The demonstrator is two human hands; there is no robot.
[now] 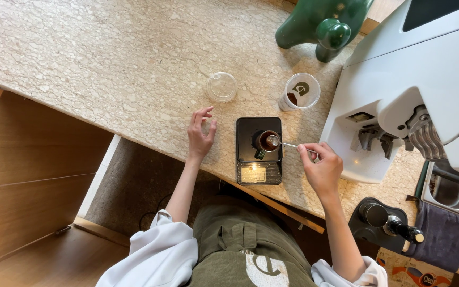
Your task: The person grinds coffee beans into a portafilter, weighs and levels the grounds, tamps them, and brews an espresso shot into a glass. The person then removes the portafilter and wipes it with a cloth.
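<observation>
**Marble desk, a scale, and a spoon over a dark cup**

Marble-patterned stone makes up the desk, the biggest thing in view, running pale and veined from the upper left to the right edge. On its right side stands a white machine, cut off by the frame at top and right, so its full shape cannot be made out. Above, a glossy green object is also cropped at the top edge.

Near the desk's front edge lies a black scale with a lit display that is too small to read. On it sits a small dark cup holding a brownish fill; what the fill is cannot be told.

The right hand comes in from the lower right, forearm angled up and leftward, wrist bent, fingers pinched. Its grip is closed on the handle of a thin metal spoon, whose bowl sits over the cup's mouth. Part of the handle is hidden inside the fingers.

The left hand rests on the desk just left of the scale, palm down, fingers loosely spread and curled, its grip open and holding nothing.

Behind the scale stand a clear plastic cup with dark matter at its bottom and, to its left, a clear domed lid.
</observation>
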